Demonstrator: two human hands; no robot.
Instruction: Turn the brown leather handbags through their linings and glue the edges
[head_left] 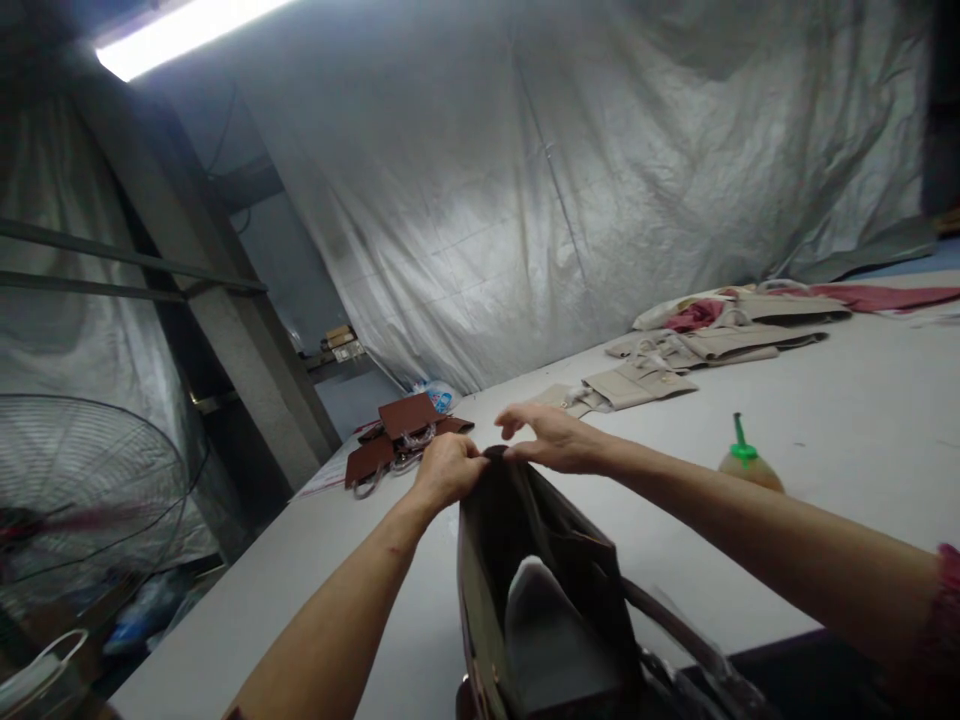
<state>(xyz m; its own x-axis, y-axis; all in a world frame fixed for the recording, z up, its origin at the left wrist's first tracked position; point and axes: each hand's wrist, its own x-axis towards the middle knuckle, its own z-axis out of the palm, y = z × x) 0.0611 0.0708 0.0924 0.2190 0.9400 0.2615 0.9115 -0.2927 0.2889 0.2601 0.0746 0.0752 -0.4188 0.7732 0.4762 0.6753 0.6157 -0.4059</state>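
A dark brown handbag point(480, 610) stands upright at the table's near side, its mouth facing up toward me. Inside it a pale grey-white sheet point(551, 640) sticks up, and a dark handle point(679, 625) wrapped in clear plastic arches off its right side. My left hand point(450, 468) pinches the far end of the bag's rim, fingers closed. Just across from it, my right hand point(551, 438) has its thumb against the same far end; its fingers are curled and apart from the thumb.
Brown bag pieces with plastic-wrapped handles point(390, 440) lie at the back left of the white table point(405, 590). Beige bag pieces point(637, 385) spread along the back right. A squeeze bottle with green cap point(746, 465) stands beyond my right forearm. A caged fan point(82, 490) is at left.
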